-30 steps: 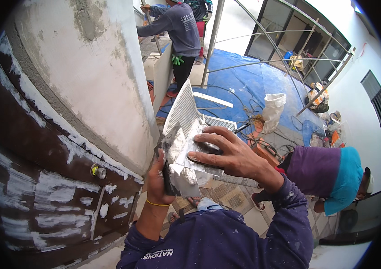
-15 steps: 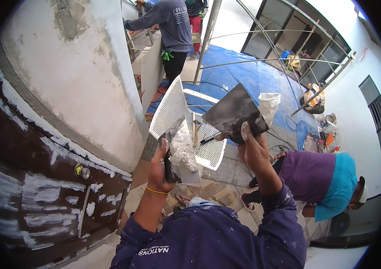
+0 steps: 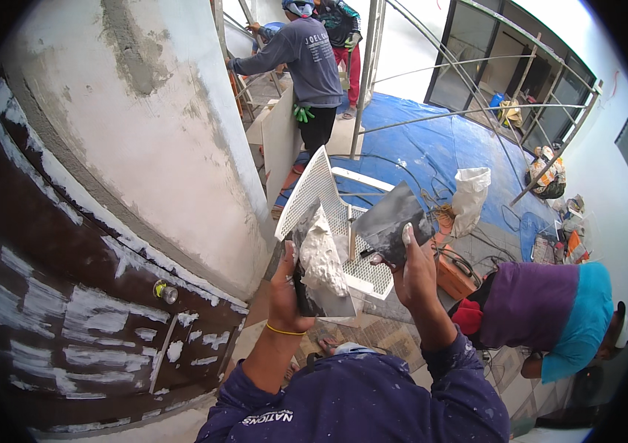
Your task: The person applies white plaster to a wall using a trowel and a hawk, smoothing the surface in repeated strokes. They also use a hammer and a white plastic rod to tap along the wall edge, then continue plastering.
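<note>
My left hand (image 3: 284, 295) grips a dark flat putty plate (image 3: 337, 304) along its left edge. A thick heap of white putty (image 3: 323, 258) sits on that plate. In my right hand (image 3: 417, 275) is a second dark rectangular spreader plate (image 3: 393, 220), tilted and smeared with white; its thumb presses on the upper face and shows putty on it. The two plates are held a short way apart, in front of my chest. Beyond them stands a white mesh chair (image 3: 306, 193) with a tool handle (image 3: 351, 235) on it.
On the left are a dark door (image 3: 77, 295) with white patches and its knob (image 3: 166, 292), and a plastered wall (image 3: 166, 133). A bent-over person (image 3: 535, 303) is close on the right by an orange case (image 3: 453, 275). Scaffolding (image 3: 476, 111), a white sack (image 3: 470, 199) and people (image 3: 314, 66) stand farther off.
My right hand has lowered and brought its plate nearer the left one. The view has shifted, so the surroundings sit farther right and lower. Both plates stay in hand.
</note>
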Motion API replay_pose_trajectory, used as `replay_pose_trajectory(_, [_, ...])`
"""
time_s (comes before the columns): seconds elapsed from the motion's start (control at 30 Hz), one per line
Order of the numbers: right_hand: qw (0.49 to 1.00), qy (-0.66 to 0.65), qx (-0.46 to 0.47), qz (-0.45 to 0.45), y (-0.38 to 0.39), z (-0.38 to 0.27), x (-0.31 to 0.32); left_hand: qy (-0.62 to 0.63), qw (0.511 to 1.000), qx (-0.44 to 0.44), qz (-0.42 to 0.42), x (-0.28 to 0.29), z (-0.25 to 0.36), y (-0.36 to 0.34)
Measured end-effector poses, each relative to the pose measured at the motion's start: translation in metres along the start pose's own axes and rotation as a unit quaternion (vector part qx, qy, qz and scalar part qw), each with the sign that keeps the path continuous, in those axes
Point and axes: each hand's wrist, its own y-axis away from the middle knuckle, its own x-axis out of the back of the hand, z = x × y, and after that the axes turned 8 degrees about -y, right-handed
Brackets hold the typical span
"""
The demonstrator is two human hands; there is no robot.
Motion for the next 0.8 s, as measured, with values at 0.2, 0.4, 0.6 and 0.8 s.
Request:
replay_pose_trajectory(0.2, [0.898, 0.133, 0.382, -0.173, 0.01, 0.061, -0.015, -0.013, 0.988, -0.093, 0.12, -0.007, -0.008, -0.011])
replay_pose_trajectory(0.4, [0.774, 0.503, 0.263, -0.281, -0.006, 0.049, -0.009, -0.008, 0.989, -0.054, 0.136, -0.014, 0.006, -0.002])
replay_pose_trajectory(0.6, [0.741, 0.455, 0.419, -0.262, -0.001, 0.037, -0.008, -0.052, 0.98, -0.102, 0.165, -0.019, 0.002, 0.005])
replay_pose_trajectory(0.8, [0.7, 0.558, 0.282, -0.345, -0.014, 0.041, -0.012, -0.014, 0.982, -0.078, 0.172, -0.009, 0.004, 0.008])
